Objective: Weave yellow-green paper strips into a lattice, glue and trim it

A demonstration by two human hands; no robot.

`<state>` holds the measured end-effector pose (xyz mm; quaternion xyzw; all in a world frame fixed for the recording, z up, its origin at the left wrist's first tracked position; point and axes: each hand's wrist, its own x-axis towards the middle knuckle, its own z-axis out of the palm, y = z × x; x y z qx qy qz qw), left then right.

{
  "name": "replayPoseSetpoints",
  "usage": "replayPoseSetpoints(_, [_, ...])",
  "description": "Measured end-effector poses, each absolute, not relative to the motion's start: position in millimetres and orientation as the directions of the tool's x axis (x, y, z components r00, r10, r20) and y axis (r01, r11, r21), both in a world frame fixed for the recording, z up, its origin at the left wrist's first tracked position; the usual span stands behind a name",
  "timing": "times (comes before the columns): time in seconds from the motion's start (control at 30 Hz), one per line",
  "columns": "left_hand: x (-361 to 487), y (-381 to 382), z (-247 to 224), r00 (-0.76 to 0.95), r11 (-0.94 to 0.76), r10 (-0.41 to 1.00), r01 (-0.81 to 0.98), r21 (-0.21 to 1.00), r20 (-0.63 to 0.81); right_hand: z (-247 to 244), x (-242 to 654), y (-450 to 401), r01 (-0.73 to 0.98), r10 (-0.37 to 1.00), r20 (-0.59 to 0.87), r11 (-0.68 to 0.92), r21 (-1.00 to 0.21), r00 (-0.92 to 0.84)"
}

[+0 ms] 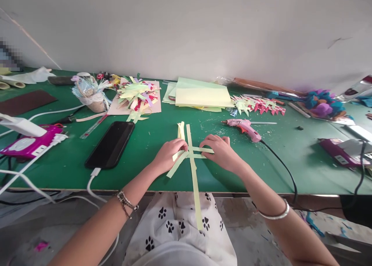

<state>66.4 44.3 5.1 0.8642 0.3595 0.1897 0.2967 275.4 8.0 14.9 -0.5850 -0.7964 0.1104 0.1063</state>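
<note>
Pale green paper strips (194, 175) cross each other near the table's front edge. The longest one runs front to back and hangs over the edge above the lap. My left hand (170, 154) has its fingers closed on the strips just left of the crossing. On the right, my right hand (223, 152) has bent fingers pressed on the ends of two short strips that point right. A folded pale yellow strip (181, 130) stands behind my left fingers.
A black phone (111, 145) with a white cable lies left. A pink glue gun (245, 128) with a black cord lies right. Farther back are a pile of paper strips (138, 93), paper sheets (202, 96) and a woven paper piece (258, 104). Purple power strips (31, 142) sit at both sides.
</note>
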Motion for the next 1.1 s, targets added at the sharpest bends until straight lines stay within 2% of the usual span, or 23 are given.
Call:
replayPoseSetpoints(0.2, [67.8,46.2,3.3,0.652,-0.539,0.752,0.531,0.653,0.091,23.5,269.7,17.5,0.892,0.937,0.054,0.344,-0.295,-0.344])
replayPoseSetpoints(0.43, [71.5,48.8,5.5,0.578,-0.417,0.816,0.574,0.704,0.012,24.2,273.8,24.1,0.808,0.917,0.051,0.375,-0.454,-0.396])
replayPoseSetpoints(0.7, [74.0,52.8,4.7,0.606,-0.495,0.794,0.594,0.634,0.053,21.8,279.6,27.6,0.718,0.862,0.048,0.45,-0.531,-0.505])
replayPoseSetpoints(0.93, [76.6,57.8,20.2,0.592,-0.413,0.8,0.663,0.624,-0.099,21.1,277.5,20.5,0.746,0.833,0.004,0.498,-0.441,-0.553])
replayPoseSetpoints(1.1, [78.2,65.3,20.4,0.614,-0.385,0.774,0.648,0.657,-0.152,14.5,274.4,18.9,0.777,0.846,0.047,0.508,-0.371,-0.531])
